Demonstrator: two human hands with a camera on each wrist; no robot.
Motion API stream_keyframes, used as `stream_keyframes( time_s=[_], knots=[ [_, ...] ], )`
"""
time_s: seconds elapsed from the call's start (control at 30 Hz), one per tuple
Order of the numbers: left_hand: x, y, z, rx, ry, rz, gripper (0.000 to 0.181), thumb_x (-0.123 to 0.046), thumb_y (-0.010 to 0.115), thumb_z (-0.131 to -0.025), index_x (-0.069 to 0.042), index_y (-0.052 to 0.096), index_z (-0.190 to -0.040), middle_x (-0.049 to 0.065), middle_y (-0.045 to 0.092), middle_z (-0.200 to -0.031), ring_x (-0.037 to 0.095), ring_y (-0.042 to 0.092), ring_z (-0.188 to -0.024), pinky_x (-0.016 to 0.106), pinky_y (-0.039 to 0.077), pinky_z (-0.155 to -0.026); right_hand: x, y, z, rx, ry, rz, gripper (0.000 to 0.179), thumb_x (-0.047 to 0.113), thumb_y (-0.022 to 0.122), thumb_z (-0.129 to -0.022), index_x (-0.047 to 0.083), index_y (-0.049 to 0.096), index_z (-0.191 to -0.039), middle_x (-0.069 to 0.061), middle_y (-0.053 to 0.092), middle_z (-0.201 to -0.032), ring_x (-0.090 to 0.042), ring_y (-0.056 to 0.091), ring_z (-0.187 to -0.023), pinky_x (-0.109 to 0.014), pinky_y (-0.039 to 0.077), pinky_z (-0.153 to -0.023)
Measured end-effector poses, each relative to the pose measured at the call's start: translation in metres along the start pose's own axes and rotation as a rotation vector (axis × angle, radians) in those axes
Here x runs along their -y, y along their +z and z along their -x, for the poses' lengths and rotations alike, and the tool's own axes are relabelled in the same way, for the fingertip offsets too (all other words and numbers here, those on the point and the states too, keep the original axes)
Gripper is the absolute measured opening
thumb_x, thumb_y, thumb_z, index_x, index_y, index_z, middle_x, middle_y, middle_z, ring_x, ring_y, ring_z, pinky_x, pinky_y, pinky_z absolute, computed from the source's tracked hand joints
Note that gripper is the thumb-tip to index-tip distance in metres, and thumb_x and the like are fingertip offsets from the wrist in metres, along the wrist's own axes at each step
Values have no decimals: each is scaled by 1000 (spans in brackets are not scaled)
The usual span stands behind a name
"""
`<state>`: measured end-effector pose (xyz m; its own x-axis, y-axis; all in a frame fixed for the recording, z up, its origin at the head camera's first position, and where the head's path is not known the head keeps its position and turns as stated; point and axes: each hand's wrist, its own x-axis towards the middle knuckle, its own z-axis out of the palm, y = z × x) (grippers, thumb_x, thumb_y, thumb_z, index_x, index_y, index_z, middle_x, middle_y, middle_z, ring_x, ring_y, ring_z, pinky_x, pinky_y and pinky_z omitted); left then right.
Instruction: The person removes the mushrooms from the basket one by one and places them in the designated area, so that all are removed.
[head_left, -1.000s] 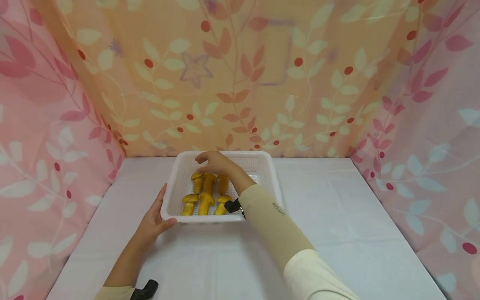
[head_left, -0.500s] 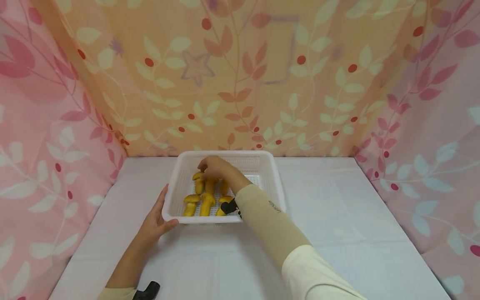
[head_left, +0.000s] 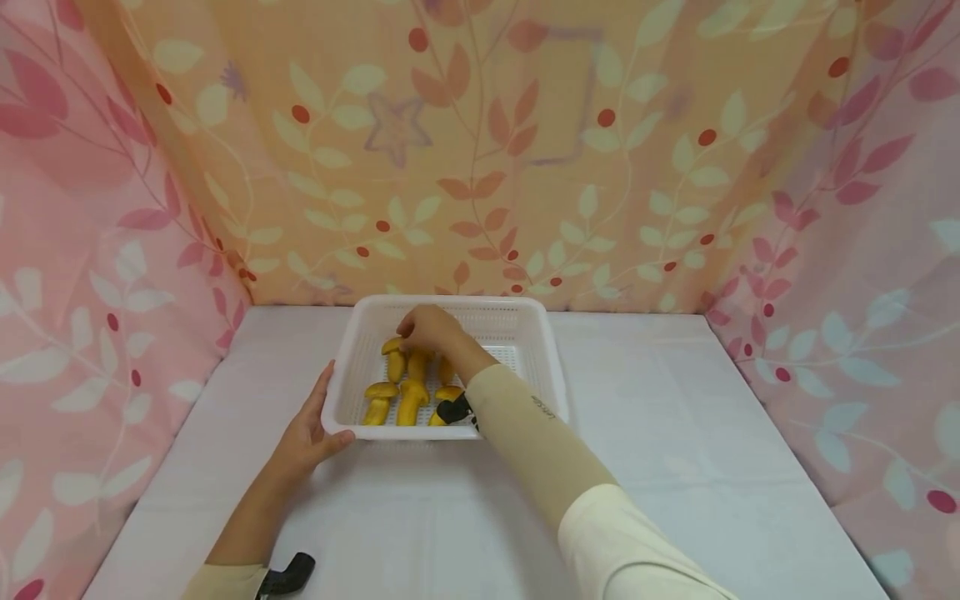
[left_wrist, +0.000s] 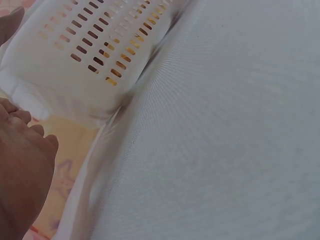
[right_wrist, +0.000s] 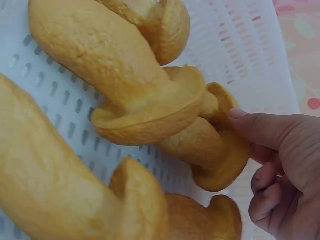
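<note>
Several yellow mushrooms stand or lie in two rows inside a white perforated plastic basket [head_left: 555, 375]. My right hand [head_left: 435, 331] reaches over the back row. In the right wrist view its thumb and index finger pinch the cap of a mushroom [right_wrist: 220, 160], while its other fingers are curled in. A front-row mushroom [right_wrist: 145, 105] lies across the stem of that one. My left hand [head_left: 303, 437] rests at the basket's front left corner, fingers stretched along the left wall and thumb at the front rim. The left wrist view shows the basket's slotted side [left_wrist: 85, 50] beside that hand.
The basket sits toward the back of a table with a white cloth [head_left: 660, 467]. Patterned curtains [head_left: 495, 167] close off the back and both sides. The right forearm crosses above the basket's front right part, with a black wrist camera [head_left: 453, 408] over a front mushroom.
My right hand has come down from above the back row, and its fingers have closed on the middle mushroom's cap. My left hand has kept its place at the basket corner.
</note>
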<state>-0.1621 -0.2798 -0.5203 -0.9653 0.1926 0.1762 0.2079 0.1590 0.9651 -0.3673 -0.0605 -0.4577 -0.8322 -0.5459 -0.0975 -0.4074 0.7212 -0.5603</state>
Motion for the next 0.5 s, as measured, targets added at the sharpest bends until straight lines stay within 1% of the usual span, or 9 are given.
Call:
stream_keyframes(
  time_s=[0.13, 0.2, 0.33, 0.5],
  knots=[
    [-3, -1, 1, 0, 4, -11, 105, 3, 70, -90, -34, 6, -166, -4, 9, -173, 22, 23, -154, 15, 41, -104, 0, 3, 0, -10, -1, -17, 30, 25, 81, -89, 16, 78, -118, 4, 76, -114, -11, 66, -98, -29, 55, -89],
    [-4, -1, 1, -2, -1, -17, 106, 1, 71, -90, -36, 7, -165, -6, 9, -173, 26, 21, -155, 15, 41, -104, 1, 3, 0, -19, -5, -15, 28, 26, 81, -89, 18, 79, -115, 5, 76, -111, -11, 66, -96, -29, 55, -87],
    [-4, -1, 2, 3, 5, -35, 106, -3, 74, -91, -35, 6, -166, -6, 5, -173, 31, 17, -156, 13, 39, -104, 3, 5, -1, -23, -18, -10, 25, 28, 82, -89, 19, 80, -112, 7, 76, -107, -11, 65, -94, -28, 54, -86],
    [-5, 0, 2, 6, 29, -25, 106, -2, 75, -90, -31, 6, -166, -3, 3, -174, 29, 17, -156, 13, 41, -104, 7, 6, -6, -19, -1, 10, 28, 30, 82, -89, 19, 78, -114, 7, 75, -109, -11, 64, -91, -29, 54, -85]
  ],
)
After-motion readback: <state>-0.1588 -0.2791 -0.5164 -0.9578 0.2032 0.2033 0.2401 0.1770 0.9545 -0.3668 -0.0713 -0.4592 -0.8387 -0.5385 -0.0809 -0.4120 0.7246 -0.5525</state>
